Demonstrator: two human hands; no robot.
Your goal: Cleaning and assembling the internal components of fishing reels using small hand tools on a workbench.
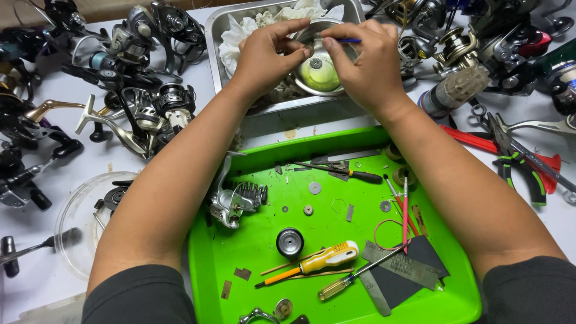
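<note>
White tabletop (54, 264) spreads under the whole workspace, crowded along its far edge with fishing reels, a cluster of them at the far left (129, 72) and another at the far right (480, 36). At the far middle sits a metal tray (219, 36) lined with crumpled white cloth (252, 27). Over it the left hand (264, 57) pinches the rim of a round silver spool (317, 69) with a yellow-green centre, thumb and forefinger closed on its near-left edge. The right hand (366, 63) hovers at the spool's right side, its fingers closed tight around a thin blue-handled tool (348, 41) whose tip points left toward the spool's top. Nearer, a bright green plastic tray (456, 294) lies between the forearms. On it rest a partly stripped reel body (234, 201) at the left, a small black-and-silver cylinder (290, 242) in the middle, a yellow-handled screwdriver (315, 262) near it, a black-handled screwdriver (348, 173) farther back, scattered washers (315, 188), a thin red ring (387, 234) and dark sheets of sandpaper (408, 270) at the near right. Off the green tray to the right lie green-handled pliers (522, 171) and a red tool (480, 141); to the left stands a clear round dish (78, 222).
</note>
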